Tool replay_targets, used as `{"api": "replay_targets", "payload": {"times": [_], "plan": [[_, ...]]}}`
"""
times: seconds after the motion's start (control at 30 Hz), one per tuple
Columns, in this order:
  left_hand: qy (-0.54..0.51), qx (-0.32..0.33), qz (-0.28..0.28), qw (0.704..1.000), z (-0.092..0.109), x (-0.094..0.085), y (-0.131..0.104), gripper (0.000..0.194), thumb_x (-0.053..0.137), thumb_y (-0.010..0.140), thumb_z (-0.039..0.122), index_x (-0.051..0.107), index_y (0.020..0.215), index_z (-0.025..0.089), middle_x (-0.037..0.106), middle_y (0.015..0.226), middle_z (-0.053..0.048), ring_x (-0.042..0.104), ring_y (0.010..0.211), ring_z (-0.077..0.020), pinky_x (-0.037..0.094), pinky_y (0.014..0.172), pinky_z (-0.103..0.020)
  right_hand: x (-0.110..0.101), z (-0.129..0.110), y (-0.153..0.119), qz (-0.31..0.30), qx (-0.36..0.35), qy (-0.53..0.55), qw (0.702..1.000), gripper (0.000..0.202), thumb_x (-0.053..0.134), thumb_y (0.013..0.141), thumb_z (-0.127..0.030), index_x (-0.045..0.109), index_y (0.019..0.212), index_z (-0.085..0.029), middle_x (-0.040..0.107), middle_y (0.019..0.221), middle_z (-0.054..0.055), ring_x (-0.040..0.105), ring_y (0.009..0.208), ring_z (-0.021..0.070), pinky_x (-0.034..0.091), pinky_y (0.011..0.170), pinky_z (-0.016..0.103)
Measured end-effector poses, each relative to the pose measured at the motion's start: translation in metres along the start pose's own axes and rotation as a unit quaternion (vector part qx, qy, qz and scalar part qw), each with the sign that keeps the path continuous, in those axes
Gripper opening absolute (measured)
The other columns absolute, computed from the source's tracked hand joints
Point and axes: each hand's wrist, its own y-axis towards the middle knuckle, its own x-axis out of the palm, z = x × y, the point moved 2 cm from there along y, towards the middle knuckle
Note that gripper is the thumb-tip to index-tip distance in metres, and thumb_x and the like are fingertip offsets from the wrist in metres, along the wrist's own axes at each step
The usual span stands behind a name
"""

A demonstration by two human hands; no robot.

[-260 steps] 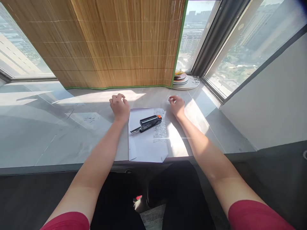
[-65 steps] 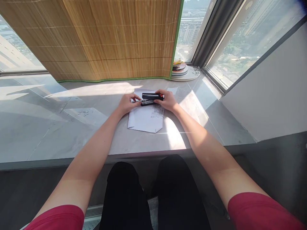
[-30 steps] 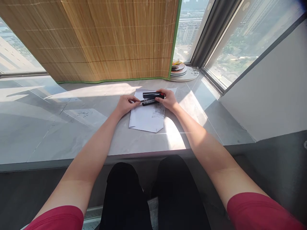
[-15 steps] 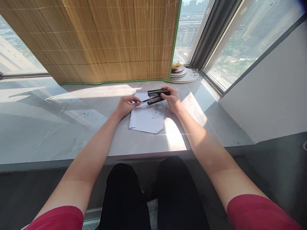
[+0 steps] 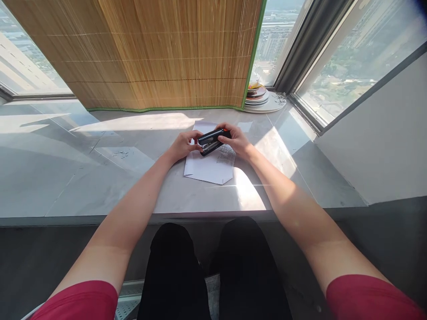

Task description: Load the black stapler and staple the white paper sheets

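While the stapler [image 5: 213, 140] is up off the paper [image 5: 209, 165] like this, the right hand [image 5: 237, 140] wraps its orange-tipped back end and the left hand [image 5: 183, 145] pinches the front. My take: keep the right hand steady and let the left do the fiddly part, over the paper so loose staples [image 5: 227, 154] land there, not on the tabletop [image 5: 100, 178]. No brand or writing on it that I can read.
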Motion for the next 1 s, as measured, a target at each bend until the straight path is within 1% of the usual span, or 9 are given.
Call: {"api": "replay_targets", "payload": {"times": [0.23, 0.47, 0.6, 0.67, 0.77, 0.83, 0.9, 0.97, 1.0], "plan": [[0.034, -0.021, 0.033, 0.999, -0.002, -0.002, 0.002, 0.020, 0.092, 0.080, 0.032, 0.079, 0.093, 0.025, 0.072, 0.087, -0.003, 0.061, 0.082, -0.0202, 0.049, 0.076, -0.036, 0.001, 0.004, 0.001, 0.008, -0.005, -0.021, 1.000, 0.066, 0.077, 0.080, -0.079, 0.066, 0.116, -0.025, 0.066, 0.104, 0.005, 0.063, 0.098, 0.0244, 0.058, 0.085, 0.040], [0.046, 0.016, -0.009, 0.999, -0.001, -0.001, 0.001, 0.035, 0.098, 0.073, 0.034, 0.081, 0.103, 0.026, 0.079, 0.103, -0.006, 0.067, 0.099, -0.0251, 0.053, 0.082, -0.038, 0.002, 0.001, 0.000, -0.025, -0.031, -0.021, 0.999, 0.056, 0.081, 0.081, -0.069, 0.070, 0.113, -0.024, 0.070, 0.104, 0.006, 0.065, 0.099, 0.0256, 0.058, 0.089, 0.042], [0.052, 0.014, 0.042, 0.998, 0.003, -0.001, 0.001, 0.031, 0.085, 0.089, 0.039, 0.081, 0.117, 0.026, 0.080, 0.121, -0.009, 0.069, 0.116, -0.0285, 0.055, 0.099, -0.043, -0.013, 0.009, 0.005, 0.110, -0.025, -0.006, 0.994, 0.051, 0.078, 0.081, -0.063, 0.069, 0.113, -0.025, 0.069, 0.104, 0.006, 0.067, 0.101, 0.0268, 0.058, 0.090, 0.044], [0.066, 0.006, 0.008, 0.998, 0.000, 0.001, 0.001, 0.030, 0.074, 0.096, 0.041, 0.081, 0.123, 0.028, 0.079, 0.132, -0.008, 0.068, 0.125, -0.0304, 0.052, 0.110, -0.047, -0.023, 0.015, 0.008, 0.196, -0.005, -0.001, 0.981, 0.050, 0.076, 0.082, -0.061, 0.069, 0.116, -0.025, 0.068, 0.104, 0.006, 0.066, 0.103, 0.0278, 0.058, 0.091, 0.045], [0.142, -0.031, -0.040, 0.989, -0.015, 0.000, 0.000, 0.031, 0.076, 0.091, 0.039, 0.082, 0.120, 0.031, 0.076, 0.141, -0.006, 0.063, 0.135, -0.0363, 0.040, 0.123, -0.057, -0.036, 0.023, 0.008, 0.270, 0.036, 0.008, 0.962, 0.051, 0.073, 0.082, -0.060, 0.067, 0.119, -0.025, 0.068, 0.102, 0.006, 0.065, 0.103, 0.0276, 0.057, 0.092, 0.045], [0.205, -0.081, 0.010, 0.975, -0.029, -0.007, -0.002, 0.026, 0.078, 0.086, 0.033, 0.083, 0.111, 0.030, 0.078, 0.136, -0.008, 0.062, 0.134, -0.0405, 0.035, 0.124, -0.065, -0.042, 0.027, 0.008, 0.295, 0.045, 0.006, 0.954, 0.050, 0.071, 0.081, -0.061, 0.066, 0.115, -0.025, 0.067, 0.099, 0.005, 0.065, 0.099, 0.0263, 0.057, 0.090, 0.044], [0.249, -0.131, 0.085, 0.956, -0.037, -0.015, -0.004, 0.017, 0.078, 0.084, 0.028, 0.081, 0.101, 0.026, 0.079, 0.124, -0.012, 0.063, 0.127, -0.0441, 0.039, 0.118, -0.070, -0.046, 0.031, 0.007, 0.313, 0.038, -0.010, 0.949, 0.048, 0.068, 0.080, -0.063, 0.066, 0.109, -0.025, 0.066, 0.096, 0.004, 0.065, 0.094, 0.0250, 0.056, 0.086, 0.042], [0.274, -0.145, 0.128, 0.942, -0.035, -0.017, -0.005, 0.012, 0.077, 0.086, 0.029, 0.079, 0.096, 0.023, 0.077, 0.121, -0.017, 0.063, 0.126, -0.0465, 0.043, 0.115, -0.071, -0.048, 0.034, 0.007, 0.324, 0.027, -0.027, 0.945, 0.046, 0.066, 0.080, -0.064, 0.065, 0.105, -0.026, 0.065, 0.092, 0.002, 0.064, 0.090, 0.0239, 0.055, 0.083, 0.040], [0.280, -0.132, 0.127, 0.942, -0.030, -0.015, -0.004, 0.013, 0.075, 0.090, 0.030, 0.079, 0.099, 0.022, 0.075, 0.127, -0.018, 0.061, 0.130, -0.0463, 0.044, 0.117, -0.069, -0.049, 0.035, 0.007, 0.326, 0.024, -0.030, 0.945, 0.045, 0.066, 0.080, -0.064, 0.065, 0.105, -0.026, 0.064, 0.091, 0.002, 0.063, 0.088, 0.0232, 0.054, 0.082, 0.039]]}}
